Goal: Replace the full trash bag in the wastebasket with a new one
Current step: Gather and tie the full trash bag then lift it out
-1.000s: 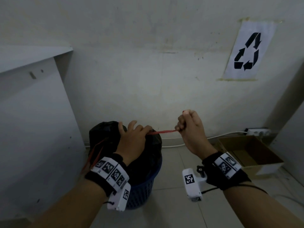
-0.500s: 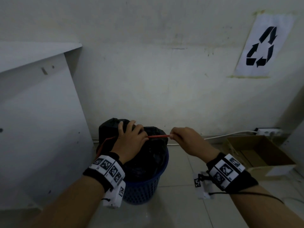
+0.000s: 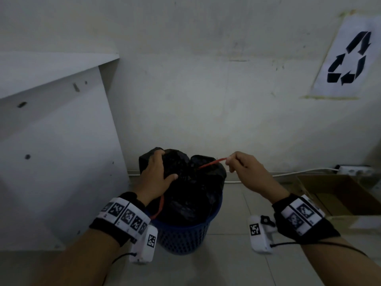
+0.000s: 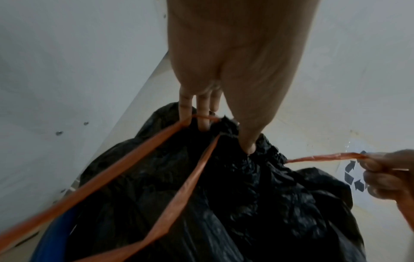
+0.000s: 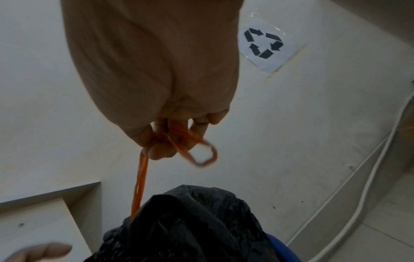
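Right hand (image 3: 246, 172): fingers (image 5: 161, 148) pinch the thin orange plastic drawstring (image 3: 212, 162), now drawn up and rightward, away from the black crinkled plastic trash bag (image 3: 193, 195); half a second ago it ran level at the bag's mouth. Left hand (image 3: 156, 176): thumb and fingers (image 4: 203, 115) have shifted from the cord to clamping the gathered bag neck, a second drawstring loop across them. Judged: mouth cinching shut, lift-out next. Bag sits bulging inside the round blue perforated plastic wastebasket (image 3: 183, 236), on the tiled floor beside the white panel left of the wastebasket.
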`<state>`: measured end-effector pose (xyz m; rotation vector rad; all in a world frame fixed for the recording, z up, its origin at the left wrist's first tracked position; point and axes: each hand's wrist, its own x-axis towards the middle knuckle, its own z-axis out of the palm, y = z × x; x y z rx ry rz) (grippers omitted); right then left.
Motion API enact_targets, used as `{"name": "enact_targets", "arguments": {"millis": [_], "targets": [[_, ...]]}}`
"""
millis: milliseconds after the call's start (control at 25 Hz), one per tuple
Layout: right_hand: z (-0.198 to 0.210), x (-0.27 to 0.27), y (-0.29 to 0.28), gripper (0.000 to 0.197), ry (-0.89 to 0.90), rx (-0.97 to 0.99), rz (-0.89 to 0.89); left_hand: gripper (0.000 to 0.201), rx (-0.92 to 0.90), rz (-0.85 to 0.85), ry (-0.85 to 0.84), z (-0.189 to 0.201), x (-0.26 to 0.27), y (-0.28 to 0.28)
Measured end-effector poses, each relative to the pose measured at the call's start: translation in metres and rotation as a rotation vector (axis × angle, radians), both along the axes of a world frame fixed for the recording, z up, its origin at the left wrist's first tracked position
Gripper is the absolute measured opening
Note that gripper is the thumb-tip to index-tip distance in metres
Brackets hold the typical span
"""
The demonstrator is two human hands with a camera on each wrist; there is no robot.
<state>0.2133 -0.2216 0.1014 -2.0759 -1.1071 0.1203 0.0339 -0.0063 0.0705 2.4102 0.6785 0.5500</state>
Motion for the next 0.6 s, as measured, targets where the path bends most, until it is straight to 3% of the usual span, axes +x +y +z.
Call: {"name": "enact_targets", "arguments": {"millis": [160,240,360,600], "targets": [[0.024,-0.009,0.002,0.028,0.010,0.095,0.067,0.047,-0.081,-0.047,-0.030,0.013,-0.006,-0.007],[0.038,-0.016,0.010,0.026,-0.061,0.069,0.141,0.060,-0.019,-0.105,-0.048,0.026,-0.003,-0.017],[0.060,-0.030,0.031,0.024,-0.231,-0.065,0.251,0.080,0.052,-0.182,0.062,0.045,0.012,-0.031],[0.075,-0.034,0.049,0.021,-0.367,-0.071,0.233,0.040,0.433,-0.087,0.238,0.072,0.033,-0.035]]}}
